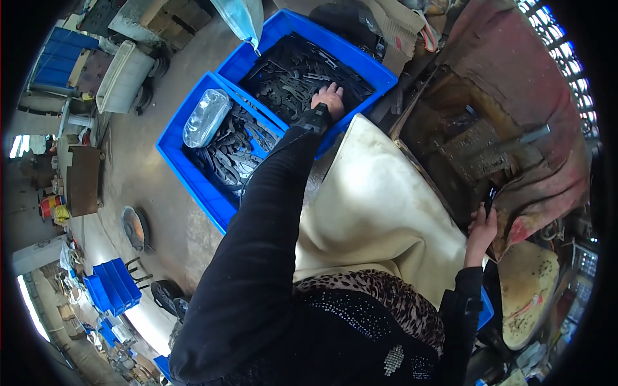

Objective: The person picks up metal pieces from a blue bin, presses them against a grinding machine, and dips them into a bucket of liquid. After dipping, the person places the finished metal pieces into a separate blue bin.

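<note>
My left hand (pixel 329 98) reaches far out into a blue plastic crate (pixel 302 29) full of dark flat metal parts (pixel 290 74); its fingers are curled down among them, and what they grip is hidden. My right hand (pixel 481 226) is at the edge of a rusty metal machine (pixel 489 148), with a small dark flat piece (pixel 491 196) pinched upright in the fingers. A cream cloth (pixel 380 206) lies over my lap between both arms.
A second blue crate (pixel 187 174) of the same dark parts stands nearer left, with a clear plastic bottle (pixel 206 117) lying in it. Concrete floor (pixel 154 186) spreads left, with stacked small blue bins (pixel 112 286), a white tub (pixel 122 77) and a round stool (pixel 526 293) at right.
</note>
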The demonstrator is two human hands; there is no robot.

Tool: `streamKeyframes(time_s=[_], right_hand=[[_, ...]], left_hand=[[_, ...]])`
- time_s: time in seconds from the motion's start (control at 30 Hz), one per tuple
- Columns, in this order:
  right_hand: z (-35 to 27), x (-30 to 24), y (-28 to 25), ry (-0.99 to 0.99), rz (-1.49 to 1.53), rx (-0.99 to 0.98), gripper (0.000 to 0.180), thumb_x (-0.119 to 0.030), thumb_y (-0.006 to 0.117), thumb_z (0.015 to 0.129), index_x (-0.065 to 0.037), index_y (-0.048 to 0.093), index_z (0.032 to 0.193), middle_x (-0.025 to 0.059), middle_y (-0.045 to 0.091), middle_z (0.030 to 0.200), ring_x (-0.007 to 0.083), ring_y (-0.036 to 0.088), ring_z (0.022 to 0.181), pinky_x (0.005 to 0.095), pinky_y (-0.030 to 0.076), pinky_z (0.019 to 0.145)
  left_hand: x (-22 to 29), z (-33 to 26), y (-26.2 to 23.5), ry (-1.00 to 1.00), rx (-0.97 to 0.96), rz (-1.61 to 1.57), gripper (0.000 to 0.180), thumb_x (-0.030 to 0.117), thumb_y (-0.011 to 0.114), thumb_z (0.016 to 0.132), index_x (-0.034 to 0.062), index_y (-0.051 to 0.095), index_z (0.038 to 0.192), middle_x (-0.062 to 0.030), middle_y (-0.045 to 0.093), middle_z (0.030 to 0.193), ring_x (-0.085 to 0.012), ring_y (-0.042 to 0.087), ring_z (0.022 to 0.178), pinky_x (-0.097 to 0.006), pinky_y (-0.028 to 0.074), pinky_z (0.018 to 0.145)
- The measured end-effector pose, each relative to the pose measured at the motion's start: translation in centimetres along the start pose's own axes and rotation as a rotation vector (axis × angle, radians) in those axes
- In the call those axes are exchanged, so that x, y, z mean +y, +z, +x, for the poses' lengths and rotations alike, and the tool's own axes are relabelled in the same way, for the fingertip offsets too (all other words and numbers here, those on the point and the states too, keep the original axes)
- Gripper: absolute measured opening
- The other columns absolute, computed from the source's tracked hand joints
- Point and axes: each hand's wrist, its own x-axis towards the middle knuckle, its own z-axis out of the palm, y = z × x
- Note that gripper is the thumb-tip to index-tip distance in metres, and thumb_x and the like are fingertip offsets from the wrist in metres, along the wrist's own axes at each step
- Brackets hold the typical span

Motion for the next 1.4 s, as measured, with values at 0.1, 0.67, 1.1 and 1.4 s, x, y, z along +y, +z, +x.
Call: streamKeyframes(time_s=[0.1,0.67,1.1,1.4], right_hand=[[0.1,0.3,-0.2,-0.001,-0.002,0.006,0.014,-0.02,0.055,0.098,-0.011,0.062,0.106,-0.004,0.054,0.068,0.0025,0.041,0.047,0.0189,0.03,0.042],[0.0,0.1,-0.1,0.003,0.01,-0.005,0.014,-0.017,0.055,0.098,-0.008,0.062,0.106,-0.0036,0.054,0.069,0.0029,0.04,0.048,0.0193,0.03,0.043],[-0.3,-0.6,0.0,0.017,-0.014,0.0,0.016,-0.016,0.054,0.098,-0.004,0.061,0.107,-0.0019,0.055,0.068,0.0032,0.041,0.049,0.0199,0.032,0.045],[0.2,0.8,0.0,-0.01,-0.01,0.032,0.018,-0.018,0.055,0.098,-0.008,0.062,0.111,-0.0032,0.054,0.068,0.0028,0.04,0.048,0.0194,0.03,0.044]], left_hand=[[0.4,-0.1,-1.0,-0.042,-0.167,-0.044,0.036,0.019,0.05,0.085,0.0103,0.065,0.117,-0.0112,0.055,0.134,-0.0348,0.059,0.113,-0.04,0.05,0.092],[-4.2,0.4,-2.2,-0.658,-0.106,-0.513,0.018,0.014,0.061,0.074,0.0041,0.071,0.086,-0.0205,0.068,0.096,-0.0371,0.065,0.092,-0.043,0.053,0.082],[-0.3,0.5,-2.1,0.017,0.009,-0.072,0.033,0.019,0.06,0.081,0.0091,0.063,0.112,-0.0135,0.066,0.11,-0.0346,0.062,0.104,-0.043,0.052,0.084],[-1.0,0.6,-3.4,-0.076,-0.393,0.169,0.023,0.018,0.053,0.084,0.0125,0.065,0.104,-0.007,0.065,0.104,-0.0279,0.06,0.103,-0.042,0.049,0.084]])
